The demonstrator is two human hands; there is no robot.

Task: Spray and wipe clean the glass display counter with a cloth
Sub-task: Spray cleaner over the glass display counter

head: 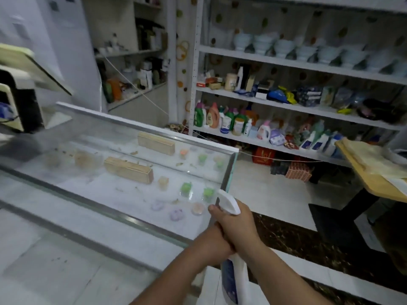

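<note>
Bottle: white plastic trigger spray bottle (234,278) with a blue label, held in the air just off the right end of the counter, near its front corner.
Axis: long axis near upright, base low towards the person. The nozzle points left and away, over the glass top.
Right hand (239,225): wrapped round the neck under the spray head, one fingertip showing in front below the nozzle.
Left hand (212,243): curled round the bottle just below, touching the right hand.
Counter: aluminium-edged glass display counter (154,129) with hazy glass, pale wooden boxes (128,169) and small coloured items under it.
Behind: white metal shelving (286,106) with detergent bottles.
</note>
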